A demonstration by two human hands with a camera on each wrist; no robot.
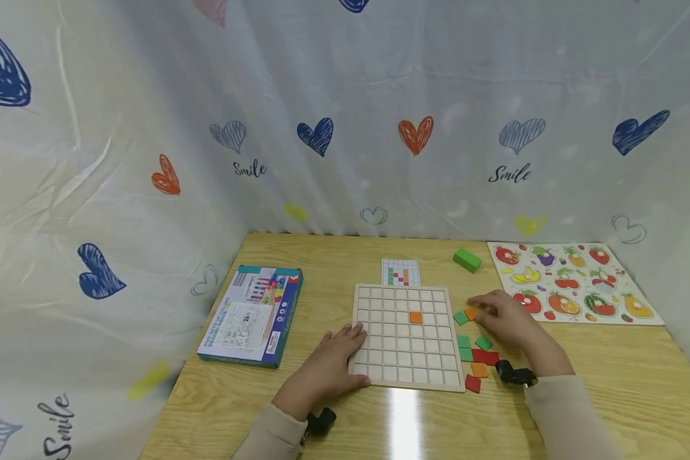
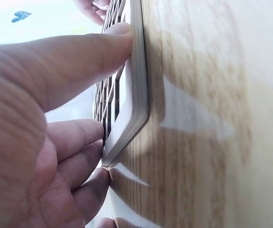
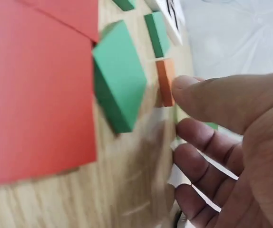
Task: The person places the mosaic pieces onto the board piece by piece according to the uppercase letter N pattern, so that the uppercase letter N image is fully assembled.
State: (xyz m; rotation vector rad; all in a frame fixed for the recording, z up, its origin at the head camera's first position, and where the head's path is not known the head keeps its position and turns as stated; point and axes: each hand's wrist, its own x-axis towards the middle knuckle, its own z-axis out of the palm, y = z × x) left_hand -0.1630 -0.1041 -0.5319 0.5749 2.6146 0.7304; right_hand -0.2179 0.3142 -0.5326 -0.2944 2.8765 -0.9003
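A wooden grid board (image 1: 399, 361) lies flat on the table with one orange tile (image 1: 416, 317) in a cell. My left hand (image 1: 333, 363) rests at its near left corner, fingers spread along the left side. In the left wrist view the thumb (image 2: 93, 52) lies over the rim. Beyond the board's right side, my right hand (image 1: 506, 319) reaches to a loose orange tile (image 1: 470, 314) next to a green tile (image 1: 460, 317). The right wrist view has the thumb tip right at that orange tile (image 3: 165, 83), which lies on the table, fingers loosely bent behind.
More green, red (image 1: 485, 356) and orange tiles lie right of the board. Behind it are a pattern card (image 1: 400, 272) and a green block (image 1: 467, 259). A fruit-picture board (image 1: 575, 284) lies at the right, a flat box (image 1: 250, 316) at the left. A curtain hangs behind.
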